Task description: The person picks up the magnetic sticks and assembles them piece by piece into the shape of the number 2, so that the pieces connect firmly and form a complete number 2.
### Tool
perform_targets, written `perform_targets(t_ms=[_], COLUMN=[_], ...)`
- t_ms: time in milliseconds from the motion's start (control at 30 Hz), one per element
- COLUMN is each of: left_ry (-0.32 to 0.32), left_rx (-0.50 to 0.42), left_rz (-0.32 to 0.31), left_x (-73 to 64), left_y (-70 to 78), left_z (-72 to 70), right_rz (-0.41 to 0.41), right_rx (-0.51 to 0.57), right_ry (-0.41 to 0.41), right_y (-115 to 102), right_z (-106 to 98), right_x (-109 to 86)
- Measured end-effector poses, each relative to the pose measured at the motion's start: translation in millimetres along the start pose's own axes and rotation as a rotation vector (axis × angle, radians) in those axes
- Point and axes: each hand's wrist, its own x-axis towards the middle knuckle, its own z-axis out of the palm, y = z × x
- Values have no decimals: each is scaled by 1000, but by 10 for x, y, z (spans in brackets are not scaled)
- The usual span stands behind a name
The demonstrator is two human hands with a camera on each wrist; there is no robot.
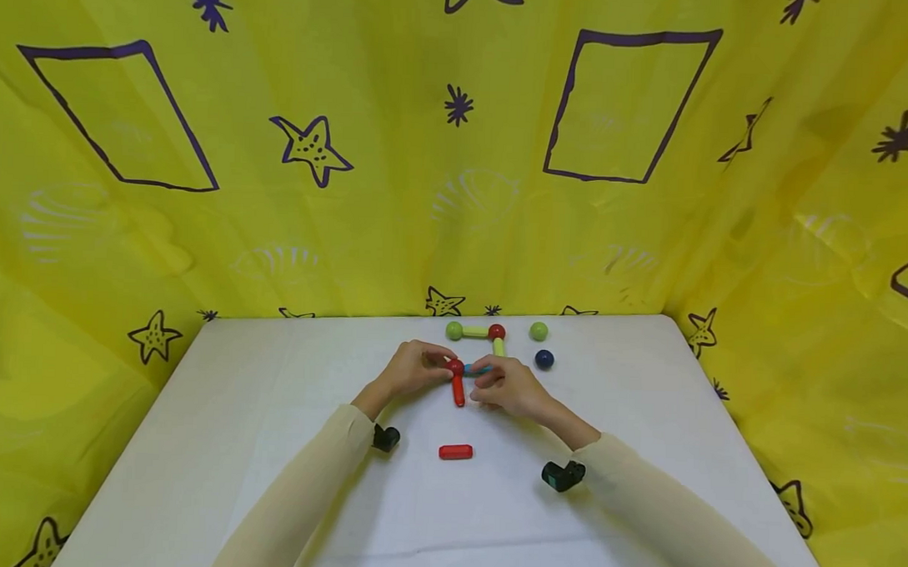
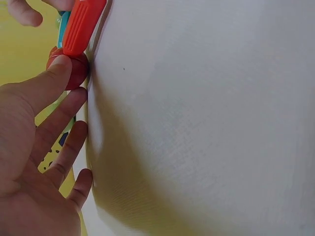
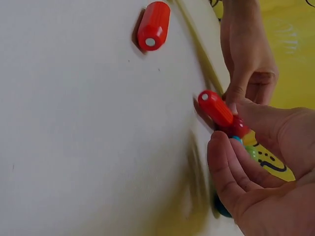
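My left hand (image 1: pixel 415 366) pinches a red ball (image 1: pixel 456 367) between thumb and fingers, close over the white table. From that ball a red rod (image 1: pixel 458 391) with a pale round end points toward me. A blue rod (image 1: pixel 477 369) runs from the ball's right side. My right hand (image 1: pixel 512 389) has its thumb and fingers around this blue rod, hiding its far end. In the right wrist view, the ball (image 3: pixel 239 127) and red rod (image 3: pixel 215 107) show between both hands. A second red rod (image 1: pixel 456 452) lies loose nearer to me.
Behind the hands, a green ball (image 1: pixel 454 330), a yellow-green rod (image 1: pixel 476 332) and another red ball (image 1: pixel 496 332) form a line. A second yellow-green rod (image 1: pixel 498 347) leads toward me from it. To the right lie a loose green ball (image 1: pixel 538 331) and a dark blue ball (image 1: pixel 545 359).
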Motion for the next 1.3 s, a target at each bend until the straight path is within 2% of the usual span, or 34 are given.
perform_targets(t_ms=[200,300,400,633,767,967,1300], left_ry=[-4,-18,-27,-30,-38,-33,-29], left_rx=[7,13,12,25,24,20,7], left_rz=[-14,-10,0,15,11,26,57], left_x=[-3,-10,-12,-3,4,3,1], left_y=[-23,-19,-5,15,14,1,-12], left_z=[3,4,2,-9,-13,-8,-6], right_rz=[-86,-103,-108,-188,-192,-146,-152], right_rx=[-131,-182,-223,-278,-287,-320,-366], right_ry=[-17,-15,5,81,138,195,249], right_y=[-7,-16,-4,57,102,176,308], right_z=[-187,-282,-383,-620,-763,-945,-1087], right_x=[-88,-147,-201,-322,-375,-438,-462])
